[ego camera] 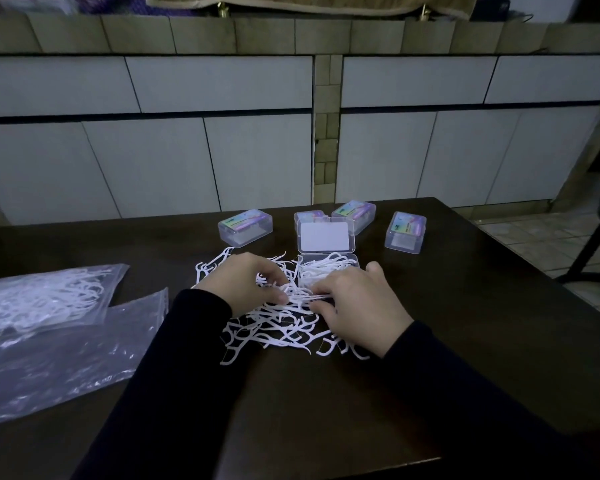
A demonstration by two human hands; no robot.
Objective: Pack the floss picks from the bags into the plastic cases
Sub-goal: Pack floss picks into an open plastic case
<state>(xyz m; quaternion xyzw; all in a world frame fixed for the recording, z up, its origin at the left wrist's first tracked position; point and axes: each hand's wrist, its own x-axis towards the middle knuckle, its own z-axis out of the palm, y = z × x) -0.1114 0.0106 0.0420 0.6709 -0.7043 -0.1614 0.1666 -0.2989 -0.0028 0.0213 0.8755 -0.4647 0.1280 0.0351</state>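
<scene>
1. You are partway through the job. Four closed cases sit at the far side of the dark surface (326,410): one closed case at 11 o'clock (245,227), one at 1 o'clock (405,232), and two more (354,215) behind the open one. They look shut, but you cannot tell from here how full they are.

2. The open case (327,268) sits at 12 o'clock from your hands, with its lid standing up. It already has some white picks inside, so it looks only partly filled.

3. A big pile of loose floss picks (281,327) lies on the surface, right under and between your hands. These are left to pack.

4. A full bag (42,299) of picks lies at 9 o'clock, not emptied yet. An empty-looking bag (59,355) lies just below it, closer to you.

5. Your left hand (243,282) rests on the pile, at 10 o'clock from the pile's middle. Its fingers curl down into the picks and seem to pinch a few.

6. Your right hand (354,303) sits at 2 o'clock on the pile, touching the near edge of the open case. Its fingers curl around a small bunch of picks.

7. The picks you hold are just beside the open case, so the drop looks like a short move toward 12 o'clock.
</scene>
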